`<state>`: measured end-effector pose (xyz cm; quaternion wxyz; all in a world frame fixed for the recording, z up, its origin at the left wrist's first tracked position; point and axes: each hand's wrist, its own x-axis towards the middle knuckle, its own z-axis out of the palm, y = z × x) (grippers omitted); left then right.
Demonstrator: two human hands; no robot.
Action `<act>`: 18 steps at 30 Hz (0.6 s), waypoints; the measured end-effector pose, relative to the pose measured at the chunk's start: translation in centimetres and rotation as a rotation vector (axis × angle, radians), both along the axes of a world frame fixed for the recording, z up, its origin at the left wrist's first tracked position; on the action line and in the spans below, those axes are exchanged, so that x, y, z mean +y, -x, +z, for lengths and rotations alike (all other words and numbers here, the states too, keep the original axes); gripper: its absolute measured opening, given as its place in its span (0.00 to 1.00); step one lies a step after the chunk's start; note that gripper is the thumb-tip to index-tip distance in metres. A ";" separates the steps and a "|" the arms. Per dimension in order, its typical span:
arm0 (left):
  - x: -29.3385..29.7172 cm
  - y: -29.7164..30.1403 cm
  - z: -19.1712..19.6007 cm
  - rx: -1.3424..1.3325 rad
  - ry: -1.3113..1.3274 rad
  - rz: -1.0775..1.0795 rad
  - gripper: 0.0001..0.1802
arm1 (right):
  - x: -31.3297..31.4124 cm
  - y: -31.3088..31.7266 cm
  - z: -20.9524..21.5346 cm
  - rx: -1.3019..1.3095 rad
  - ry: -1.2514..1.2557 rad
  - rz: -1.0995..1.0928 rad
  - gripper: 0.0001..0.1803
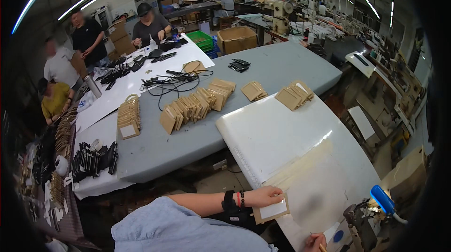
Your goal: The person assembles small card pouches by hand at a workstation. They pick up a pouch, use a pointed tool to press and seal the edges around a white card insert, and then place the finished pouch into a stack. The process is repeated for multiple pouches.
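Left hand lies fingers spread, flat on a tan card frame with a pale centre panel. The frame rests at the near-left edge of the white board, which serves as the working surface. Forearm enters from lower left; black wristband and red bead band at the wrist.

Right hand is at the bottom edge, mostly cut off. Fingers curled round a thin stick-like tool, apparently pinched; tool tip not visible. Cannot tell what kind of tool.

A blue-handled device on a dark stand sits just right of the right hand. A tan smear runs diagonally across the board toward the hands.

Judgement on the step in hand: the frame appears to be held down for work along its edge or panel. To do it well:
- keep the left palm flat so the frame does not slide on the slick board;
- keep fingertips off the pale panel where the tool must reach;
- bring the tool in low, from the right, clear of the device;
- the frame overhangs near the board's edge, so press on the supported part.

Further off: rows of tan frames fanned on the grey table, two smaller piles to their right, black cables, a cardboard box. Other people work at a white-covered table, far left.
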<state>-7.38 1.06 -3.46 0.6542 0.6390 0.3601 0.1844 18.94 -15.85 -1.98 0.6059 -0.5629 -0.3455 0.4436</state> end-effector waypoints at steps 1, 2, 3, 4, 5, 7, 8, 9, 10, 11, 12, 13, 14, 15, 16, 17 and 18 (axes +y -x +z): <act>-0.2 0.3 -0.5 -0.001 -0.005 0.005 0.21 | -0.2 -0.1 -0.5 -0.055 0.033 0.001 0.18; -0.2 0.6 -0.9 -0.002 -0.011 0.008 0.21 | -0.4 -0.3 -0.9 -0.137 0.001 0.008 0.18; -0.2 0.8 -1.2 -0.002 -0.012 0.011 0.21 | -0.6 -0.4 -1.4 -0.218 -0.029 0.014 0.17; 0.0 0.9 -1.5 -0.003 -0.017 -0.005 0.20 | -0.8 -0.5 -1.8 -0.298 -0.060 0.020 0.17; 0.5 0.8 -1.8 -0.005 -0.022 -0.020 0.20 | -0.9 -1.0 -2.3 -0.254 -0.083 0.044 0.17; 1.0 0.7 -2.1 -0.004 -0.005 -0.022 0.18 | -0.7 -1.0 -2.0 -0.122 -0.139 0.057 0.17; 1.0 0.7 -2.2 -0.020 0.027 -0.025 0.18 | -0.5 -1.0 -1.9 -0.054 -0.164 0.066 0.17; 1.1 0.7 -2.3 -0.040 0.050 -0.029 0.18 | -0.6 -1.8 -2.8 0.038 -0.182 0.103 0.18; 1.3 0.8 -2.2 -0.058 0.069 -0.036 0.17 | -0.6 -1.8 -3.0 0.085 -0.191 0.111 0.19; 1.4 0.8 -2.1 -0.040 0.062 -0.022 0.17 | -0.7 -1.8 -2.9 0.134 -0.198 0.121 0.19; 1.3 0.4 -1.8 -0.026 0.058 -0.017 0.17 | -0.7 -1.7 -2.6 0.177 -0.203 0.122 0.20; 1.3 0.3 -1.6 -0.012 0.054 -0.011 0.16 | -0.5 -1.2 -2.1 0.170 -0.221 0.111 0.20; 1.3 0.5 -1.5 -0.006 0.065 -0.008 0.16 | -0.4 -1.1 -2.2 0.186 -0.212 0.110 0.20; 1.3 0.5 -1.3 -0.008 0.073 -0.010 0.16 | -0.4 -1.4 -2.7 0.195 -0.205 0.104 0.21; 1.4 0.4 -1.3 -0.011 0.083 -0.015 0.16 | -0.5 -1.8 -3.2 0.202 -0.196 0.096 0.21; 1.5 0.4 -1.7 -0.020 0.080 -0.005 0.16 | -0.4 -2.2 -3.8 0.216 -0.208 0.100 0.21; 1.4 0.3 -1.8 -0.019 0.070 -0.006 0.16 | -0.3 -2.3 -3.7 0.213 -0.202 0.100 0.21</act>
